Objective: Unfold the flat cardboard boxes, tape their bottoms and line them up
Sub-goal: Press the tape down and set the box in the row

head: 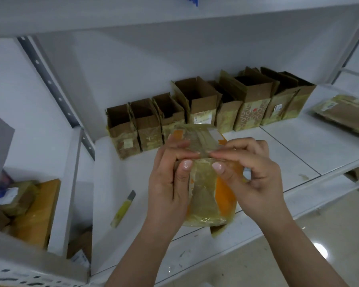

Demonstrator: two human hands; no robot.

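We pinch the orange, tape-wrapped flat cardboard box (212, 189) between both thumbs and fingers (187, 151), left hand (170, 183) and right hand (255, 175); the old tape may tear the flap beneath our fingers.

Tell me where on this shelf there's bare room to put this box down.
Bare shelf lies right of both hands, between the box row and the front edge, short of the flat boxes. A smaller patch sits behind the knife. The back is crowded.

A yellow utility knife (123, 208) is lying on the white shelf (288, 150), its blade end pointing away. A blue object (192, 0) is poking over the upper shelf's edge.
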